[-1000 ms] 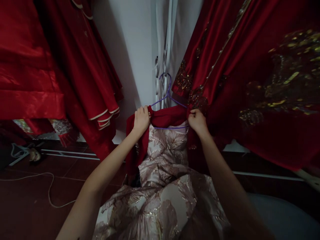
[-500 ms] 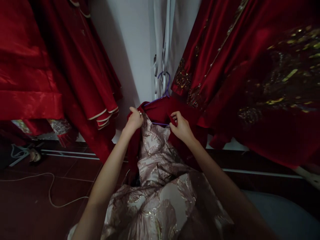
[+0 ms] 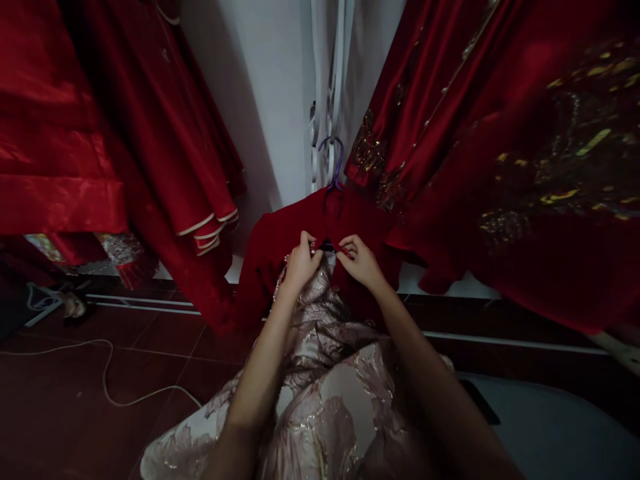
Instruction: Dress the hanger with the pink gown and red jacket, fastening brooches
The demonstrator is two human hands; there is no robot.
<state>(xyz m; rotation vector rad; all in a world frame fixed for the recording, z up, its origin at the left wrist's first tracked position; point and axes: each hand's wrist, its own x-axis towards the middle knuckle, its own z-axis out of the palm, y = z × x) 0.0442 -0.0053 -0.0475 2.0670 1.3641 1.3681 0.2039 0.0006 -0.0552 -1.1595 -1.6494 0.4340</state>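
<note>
Hanging in the head view: a dark-red cloth jacket (image 3: 273, 230), collar just below the hook of a thin purple hanger (image 3: 341, 159) at the slim white metal bars (image 3: 337, 73) by the wall. Pale pink-and-white floral brocade dress (image 3: 345, 407) under it, bodice between the jacket's front edges, skirt spreading toward the person. Left hand (image 3: 300, 263): fingers curled, thumb and forefinger nearly together, gripping the beaded front edge below the collar. Right hand (image 3: 361, 263): fingers bent, thumb and forefinger pinching the opposite front edge. Hands level, near each other, narrow strip of dress between. Shiny red garments (image 3: 165, 133) to the left; gold-sequinned red garments (image 3: 450, 160) to the right. Thin pale cable (image 3: 123, 404) curves across the dark-red tiled floor (image 3: 55, 413). Dark flat object (image 3: 480, 401) at the far-left edge of a grey-blue surface (image 3: 550, 427); too dim to identify.
</note>
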